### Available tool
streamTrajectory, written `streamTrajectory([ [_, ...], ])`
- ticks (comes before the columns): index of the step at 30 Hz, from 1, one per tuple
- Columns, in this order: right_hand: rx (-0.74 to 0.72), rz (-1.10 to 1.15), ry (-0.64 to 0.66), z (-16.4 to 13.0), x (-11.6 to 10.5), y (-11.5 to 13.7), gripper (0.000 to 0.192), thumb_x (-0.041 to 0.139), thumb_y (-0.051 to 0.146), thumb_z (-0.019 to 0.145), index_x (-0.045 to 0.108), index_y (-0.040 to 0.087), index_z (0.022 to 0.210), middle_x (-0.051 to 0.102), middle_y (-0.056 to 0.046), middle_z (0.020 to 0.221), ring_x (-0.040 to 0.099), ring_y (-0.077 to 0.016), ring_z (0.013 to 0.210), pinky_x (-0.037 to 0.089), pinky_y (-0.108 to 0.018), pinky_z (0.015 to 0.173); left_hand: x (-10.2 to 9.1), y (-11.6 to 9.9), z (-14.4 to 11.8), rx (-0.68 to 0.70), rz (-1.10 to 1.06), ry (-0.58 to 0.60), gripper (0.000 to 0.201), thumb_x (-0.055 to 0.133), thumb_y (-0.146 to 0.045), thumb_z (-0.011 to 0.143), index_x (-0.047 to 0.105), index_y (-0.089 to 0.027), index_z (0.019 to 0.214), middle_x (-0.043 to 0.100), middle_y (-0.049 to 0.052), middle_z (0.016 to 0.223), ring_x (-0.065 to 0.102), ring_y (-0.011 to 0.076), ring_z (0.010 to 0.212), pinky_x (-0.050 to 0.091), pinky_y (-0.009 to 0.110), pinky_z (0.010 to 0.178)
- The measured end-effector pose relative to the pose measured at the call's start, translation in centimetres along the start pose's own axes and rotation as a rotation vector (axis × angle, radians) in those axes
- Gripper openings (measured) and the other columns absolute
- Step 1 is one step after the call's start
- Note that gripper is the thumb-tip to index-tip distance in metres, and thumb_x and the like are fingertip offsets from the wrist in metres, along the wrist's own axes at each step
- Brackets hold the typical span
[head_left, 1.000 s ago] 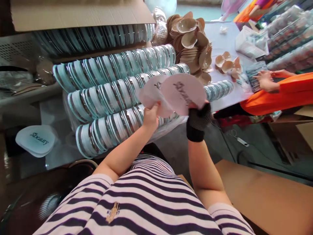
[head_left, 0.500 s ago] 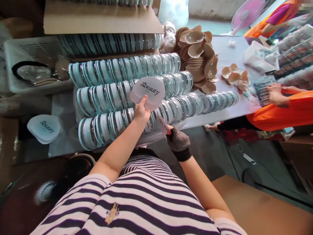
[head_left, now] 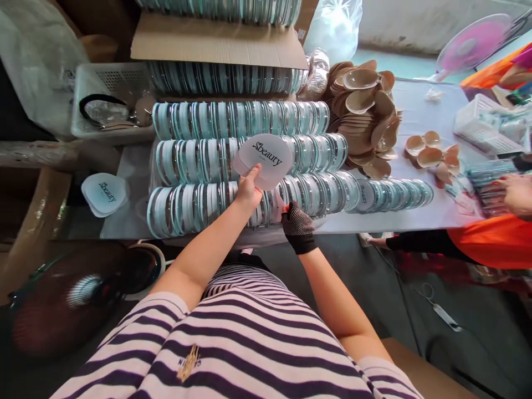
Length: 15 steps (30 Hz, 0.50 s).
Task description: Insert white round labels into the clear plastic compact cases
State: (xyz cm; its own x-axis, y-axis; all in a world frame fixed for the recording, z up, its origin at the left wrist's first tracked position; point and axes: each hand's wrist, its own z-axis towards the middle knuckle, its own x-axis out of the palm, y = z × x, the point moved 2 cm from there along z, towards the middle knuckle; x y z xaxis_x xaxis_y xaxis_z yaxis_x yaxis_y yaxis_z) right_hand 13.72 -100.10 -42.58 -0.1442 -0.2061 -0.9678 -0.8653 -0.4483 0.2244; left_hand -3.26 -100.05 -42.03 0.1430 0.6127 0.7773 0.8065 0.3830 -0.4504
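Note:
My bare left hand (head_left: pixel 248 191) grips a fanned stack of rounded white cards (head_left: pixel 268 158) printed "Sbeauty", held above the rows of packs. In a dark dotted glove with bare fingertips, my right hand (head_left: pixel 298 226) pinches a single card (head_left: pixel 277 205), seen nearly edge-on against the front row. That front row (head_left: pixel 199 208) is made of clear rounded packs standing on edge, with pale inserts between shiny rims. Whether the card sits inside a pack or only beside it, I cannot tell. Behind it runs a middle row (head_left: pixel 187 160) of similar packs.
More cards (head_left: pixel 105 194) lie at the table's left end, near a white basket (head_left: pixel 83 119). Brown cup-shaped pieces (head_left: pixel 359 102) are piled at the back right. A cardboard sheet (head_left: pixel 216 41) lies over the rear packs. A co-worker's hand (head_left: pixel 519 191) is at far right.
The view has swung, so the table sits further right and more level. My right hand's card has turned and now reaches in among the front-row packs. The left hand keeps its stack.

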Motion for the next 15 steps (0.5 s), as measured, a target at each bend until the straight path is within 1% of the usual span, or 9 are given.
streamTrajectory([
  [2,-0.003,0.002,0.040,0.3,1.1,0.2,0.028,0.038,0.029,0.099,0.061,0.015,0.104,0.071,-0.010,0.090,0.064,-0.0179,0.078,0.031,-0.027,0.063,-0.1,0.0,0.1,-0.015,-0.013,0.001,0.044,0.070,-0.011,0.080,0.066,-0.022,0.122,0.070,0.007,0.125,0.061,0.0230,0.124,0.047,0.041,0.108],
  [5,0.026,0.028,0.085,-0.2,2.1,0.2,0.031,0.036,0.032,0.100,0.062,0.016,0.104,0.071,-0.011,0.088,0.064,-0.0189,0.077,0.032,-0.027,0.063,-0.3,0.2,0.1,-0.033,0.000,0.044,0.046,0.072,-0.012,0.079,0.065,-0.023,0.124,0.070,0.007,0.125,0.062,0.0228,0.122,0.048,0.039,0.106],
  [6,0.049,0.109,0.103,-0.5,2.3,0.2,0.029,0.037,0.032,0.099,0.062,0.016,0.102,0.070,-0.011,0.087,0.063,-0.0190,0.076,0.032,-0.027,0.063,-0.4,0.3,0.1,-0.030,0.014,0.059,0.047,0.073,-0.013,0.079,0.065,-0.023,0.124,0.070,0.007,0.125,0.063,0.0226,0.121,0.049,0.039,0.106],
  [8,0.103,0.374,0.160,-0.8,2.5,0.3,0.028,0.041,0.038,0.096,0.060,0.018,0.101,0.067,-0.009,0.081,0.061,-0.0185,0.072,0.035,-0.026,0.062,-0.6,0.5,0.1,-0.009,0.050,0.075,0.047,0.074,-0.016,0.079,0.065,-0.024,0.124,0.071,0.007,0.123,0.063,0.0222,0.120,0.050,0.038,0.104],
  [10,0.152,0.702,0.240,-0.9,2.6,0.5,0.036,0.039,0.049,0.095,0.056,0.019,0.105,0.061,-0.003,0.071,0.056,-0.0166,0.062,0.038,-0.025,0.058,-0.7,0.7,0.0,0.021,0.086,0.084,0.047,0.076,-0.020,0.077,0.065,-0.023,0.123,0.072,0.007,0.121,0.064,0.0223,0.119,0.050,0.038,0.103],
  [12,0.195,1.006,0.334,-0.8,2.7,0.9,0.048,0.032,0.061,0.093,0.052,0.021,0.110,0.050,0.004,0.058,0.047,-0.0144,0.048,0.038,-0.025,0.050,-0.8,1.1,-0.1,0.049,0.119,0.086,0.046,0.079,-0.023,0.074,0.067,-0.022,0.119,0.073,0.008,0.117,0.065,0.0233,0.116,0.051,0.039,0.102],
  [13,0.212,1.105,0.374,-0.7,2.6,1.0,0.050,0.031,0.064,0.091,0.051,0.021,0.108,0.044,0.007,0.053,0.042,-0.0136,0.043,0.036,-0.024,0.047,-0.8,1.2,-0.1,0.065,0.133,0.084,0.046,0.080,-0.024,0.072,0.068,-0.021,0.116,0.074,0.008,0.116,0.066,0.0238,0.115,0.050,0.040,0.101],
  [14,0.230,1.158,0.415,-0.7,2.4,1.1,0.050,0.034,0.065,0.089,0.053,0.021,0.104,0.040,0.008,0.050,0.039,-0.0130,0.040,0.035,-0.024,0.044,-0.8,1.4,-0.1,0.082,0.146,0.076,0.045,0.081,-0.024,0.071,0.069,-0.020,0.114,0.074,0.008,0.115,0.066,0.0241,0.113,0.050,0.040,0.101],
  [15,0.236,1.126,0.445,-0.6,2.1,1.0,0.047,0.040,0.065,0.087,0.055,0.021,0.098,0.039,0.008,0.047,0.038,-0.0127,0.039,0.033,-0.024,0.043,-0.8,1.6,0.0,0.099,0.160,0.063,0.044,0.082,-0.025,0.069,0.069,-0.019,0.111,0.074,0.009,0.114,0.067,0.0245,0.112,0.051,0.041,0.100],
])
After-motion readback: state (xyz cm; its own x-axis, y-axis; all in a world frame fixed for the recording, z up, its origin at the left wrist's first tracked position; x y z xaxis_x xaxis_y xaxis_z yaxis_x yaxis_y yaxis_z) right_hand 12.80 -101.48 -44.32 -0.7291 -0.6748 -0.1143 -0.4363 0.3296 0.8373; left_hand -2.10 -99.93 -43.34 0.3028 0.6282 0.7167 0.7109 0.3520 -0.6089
